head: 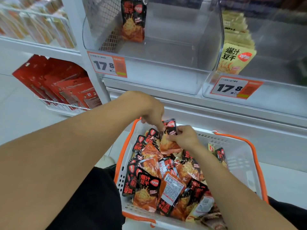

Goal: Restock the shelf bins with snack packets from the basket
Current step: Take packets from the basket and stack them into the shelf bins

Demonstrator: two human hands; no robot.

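Head view of a restocking task. Both hands meet over the far end of a white basket point(239, 156) with an orange rim. The left hand point(152, 112) has its fingers curled downward, the forefinger tip touching the top edge of a black-and-orange snack packet point(168, 136). The right hand point(184, 138) pinches the same packet from the other side, its fingers curled against the packet's face; the packet stands raised between the two sets of fingertips, above the rest. Just below and nearer than the fingers lies a heap of packets point(157, 183) of the same kind, filling the left part of the basket, with a few pale yellow ones along its right and near edges. Beyond the fingers, higher up, stands a clear shelf bin point(166, 63) holding a single black-and-orange packet point(132, 20) upright against its left back corner. Right of it a second clear bin point(274, 47) holds a row of pale yellow packets point(235, 52). An orange-edged price tag point(108, 65) is fixed to the front of the first bin, another point(235, 87) to the second. Far left of the fingers, red boxes point(58, 83) stand in a wire rack.
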